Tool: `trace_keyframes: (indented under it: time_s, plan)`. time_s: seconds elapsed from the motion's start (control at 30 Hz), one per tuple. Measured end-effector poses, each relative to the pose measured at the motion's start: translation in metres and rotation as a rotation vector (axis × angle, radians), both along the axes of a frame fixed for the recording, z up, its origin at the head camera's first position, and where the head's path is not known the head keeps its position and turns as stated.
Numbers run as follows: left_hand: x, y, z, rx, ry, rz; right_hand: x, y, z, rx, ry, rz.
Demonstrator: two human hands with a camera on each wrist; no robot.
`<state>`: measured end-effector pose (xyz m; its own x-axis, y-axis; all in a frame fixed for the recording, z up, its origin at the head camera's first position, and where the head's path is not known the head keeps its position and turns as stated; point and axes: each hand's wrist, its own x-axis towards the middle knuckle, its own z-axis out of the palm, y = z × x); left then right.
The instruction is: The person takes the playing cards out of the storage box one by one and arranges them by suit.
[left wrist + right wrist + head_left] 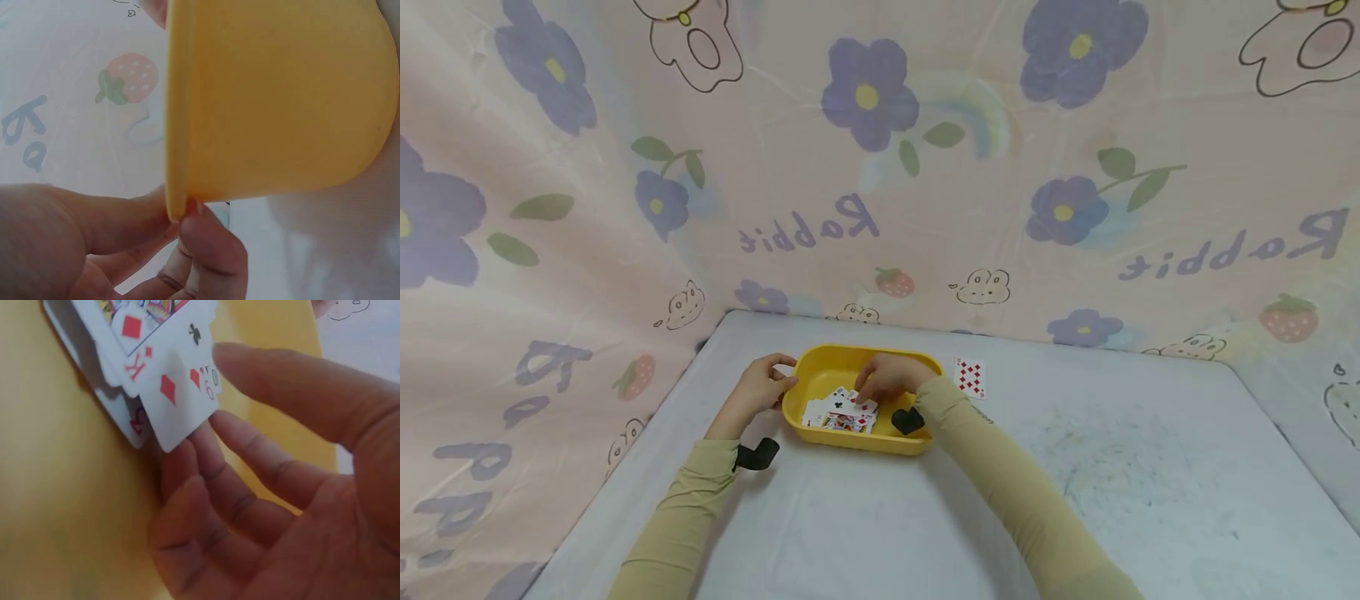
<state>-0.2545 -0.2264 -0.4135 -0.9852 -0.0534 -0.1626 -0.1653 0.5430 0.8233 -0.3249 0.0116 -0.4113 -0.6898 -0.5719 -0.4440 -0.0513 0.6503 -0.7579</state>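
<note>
My left hand (754,395) pinches the left rim of a yellow plastic basin (868,445) between thumb and fingers. The left wrist view shows the basin's outer wall (281,100) close up, with the fingertips on its lip. Inside the basin lies a loose pile of playing cards (841,412), face up. My right hand (891,375) reaches in over the pile. In the right wrist view, its fingers curl beneath the end of a diamond card (172,422) and its thumb is at the cards' edge. A king of diamonds (128,347) shows in the pile.
One more diamond playing card (970,378) lies face up on the white table (880,525), just right of the basin. A patterned cloth (940,208) hangs behind and at the left of the table. Dark smudges mark the tabletop at the right.
</note>
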Motion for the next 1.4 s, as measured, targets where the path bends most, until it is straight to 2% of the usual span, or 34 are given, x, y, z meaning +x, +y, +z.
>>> trace_keyframes:
  time_s: [0.17,0.47,0.73,1.0,1.13,1.4]
  plan:
    - [0.0004,0.0006,0.0006,-0.010,-0.006,0.007,0.0001,-0.0017,-0.0012,0.037,0.009,-0.025]
    - [0.0009,0.0007,0.0009,0.001,-0.008,0.010,0.0007,-0.0032,-0.0008,0.127,0.085,0.022]
    - [0.0018,0.0002,0.0004,0.013,-0.004,0.010,0.0039,-0.0044,0.0006,0.123,0.064,0.027]
    - [0.0017,0.0003,-0.0017,0.015,0.010,0.006,0.0075,-0.0099,0.0000,0.142,0.117,0.030]
    - [0.0021,0.0005,-0.0014,0.011,0.008,0.008,0.0064,-0.0081,0.0000,0.134,0.098,0.031]
    - [0.0027,0.0011,0.0015,0.002,0.012,0.005,-0.0010,-0.0042,-0.0013,0.063,-0.001,0.038]
